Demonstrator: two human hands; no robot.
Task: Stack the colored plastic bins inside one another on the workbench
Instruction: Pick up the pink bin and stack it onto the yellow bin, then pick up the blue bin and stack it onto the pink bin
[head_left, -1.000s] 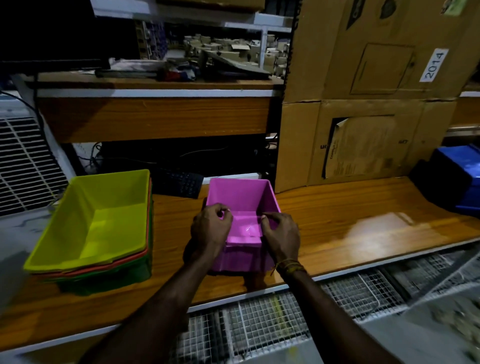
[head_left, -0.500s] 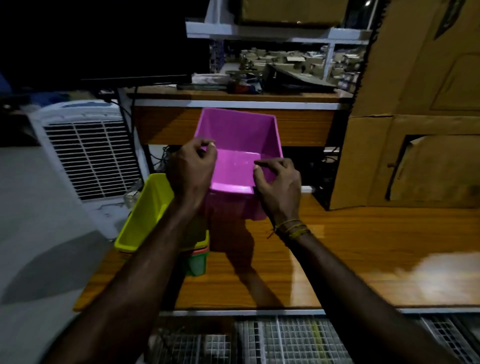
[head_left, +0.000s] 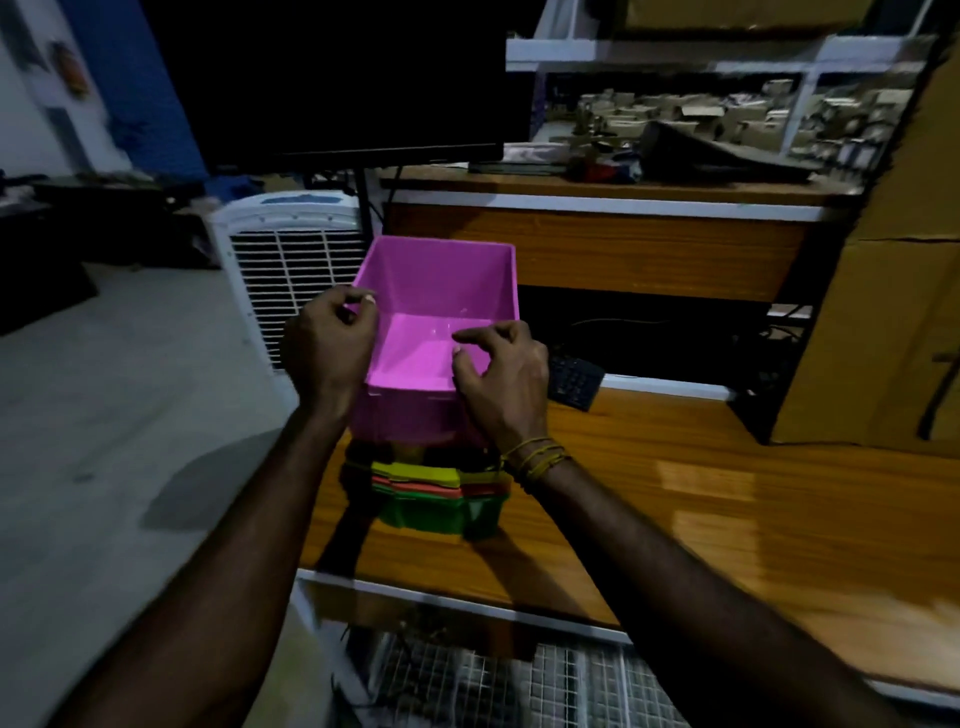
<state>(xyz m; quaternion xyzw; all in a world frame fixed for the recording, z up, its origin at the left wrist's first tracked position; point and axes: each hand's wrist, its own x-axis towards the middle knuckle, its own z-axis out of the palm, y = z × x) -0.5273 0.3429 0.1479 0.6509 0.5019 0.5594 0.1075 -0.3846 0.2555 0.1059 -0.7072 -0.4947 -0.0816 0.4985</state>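
dim workshop light falls on an orange wooden table with a white front edge and wire mesh below it. at the table's left end sits a nested stack of bins: a green one at the bottom, red and yellow rims layered above it. a pink bin is held directly over that stack, open side up, its near wall covering the stack's top; whether its base already touches the yellow bin cannot be told. the left hand has its grip clenched on the pink bin's left near corner, thumb and fingers pinching the rim. the right hand grips the near rim at the right, thumb inside the bin, fingers partly spread; thread bands circle that wrist. behind the bin stand a white air cooler and a dark monitor. a black keyboard lies just right of the hands, and cardboard boxes rise at the far right.
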